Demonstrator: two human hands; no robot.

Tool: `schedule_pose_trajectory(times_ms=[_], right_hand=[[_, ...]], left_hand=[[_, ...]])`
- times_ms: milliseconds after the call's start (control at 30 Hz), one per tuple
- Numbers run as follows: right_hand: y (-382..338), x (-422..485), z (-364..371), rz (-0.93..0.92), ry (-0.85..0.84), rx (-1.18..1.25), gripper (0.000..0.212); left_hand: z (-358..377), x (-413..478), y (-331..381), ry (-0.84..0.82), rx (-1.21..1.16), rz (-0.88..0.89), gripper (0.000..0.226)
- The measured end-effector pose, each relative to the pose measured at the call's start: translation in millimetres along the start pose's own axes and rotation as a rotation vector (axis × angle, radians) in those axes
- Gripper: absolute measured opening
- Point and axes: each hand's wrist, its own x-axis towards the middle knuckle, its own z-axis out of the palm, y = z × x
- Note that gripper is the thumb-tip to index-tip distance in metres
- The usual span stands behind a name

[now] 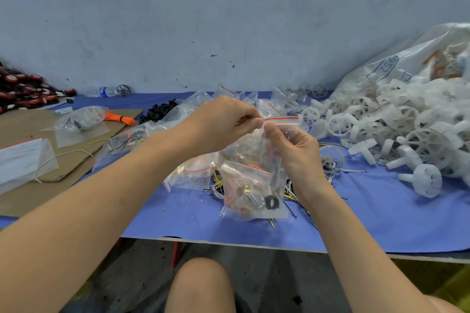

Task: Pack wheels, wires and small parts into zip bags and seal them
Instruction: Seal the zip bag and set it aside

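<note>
Zip bag [254, 185] held upright over the blue bench [368, 211], centre of view, bottom resting on or just above the cloth; cannot tell which. Red zip strip at the top edge runs level between the two hands. Contents visible through the film: a black ring, a brass-coloured part, orange and white wires, pale plastic pieces.

Left hand [221, 122]: fingers curled, thumb and forefinger pressed together on the zip strip at its left part. Pinching the bag top.

Right hand [292, 150]: fingers [273, 132] curled, thumb and forefinger pinching the bag just below the strip, touching or almost touching the left hand's fingertips. The strip continues to the right beyond both hands; cannot tell whether that part is closed.

Around the bag: loose wires [300, 193], yellow, black and white, lie on the bench under and beside it. More filled bags [193, 173] lie just left of it and behind the hands.

Right side of bench: large heap of white wheels [407, 134] and T-shaped white parts, spilling from a big clear sack [407, 63] against the wall.

Behind left hand: pile of small black parts [160, 109].

Left side: cardboard sheet [76, 150] carrying one filled bag, an orange wire bundle [119, 118], a bent white wire and a stack of flat empty bags [23, 157]. Far left corner: heap of red-and-black parts [25, 91]. By the wall, a water bottle [104, 91] lying on its side, a grey wheel beside it.
</note>
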Motion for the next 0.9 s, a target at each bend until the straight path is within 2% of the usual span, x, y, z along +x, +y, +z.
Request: schedule_pose_trajectory(times_ms=[200, 600, 767, 900], right_hand=[[1, 1, 4, -0.007, 0.022, -0.05, 0.011], [6, 3, -1, 0.034, 0.092, -0.001, 0.014], [3, 3, 2, 0.051, -0.018, -0.027, 0.02], [2, 1, 4, 0.01, -0.056, -0.009, 0.012]], left_hand=[[4, 0, 1, 0.016, 0.051, -0.019, 0.028], [6, -1, -8, 0.038, -0.104, -0.09, 0.023], [5, -3, -5, 0.05, -0.063, -0.059, 0.027], [3, -4, -3, 0.037, -0.07, -0.044, 0.03]])
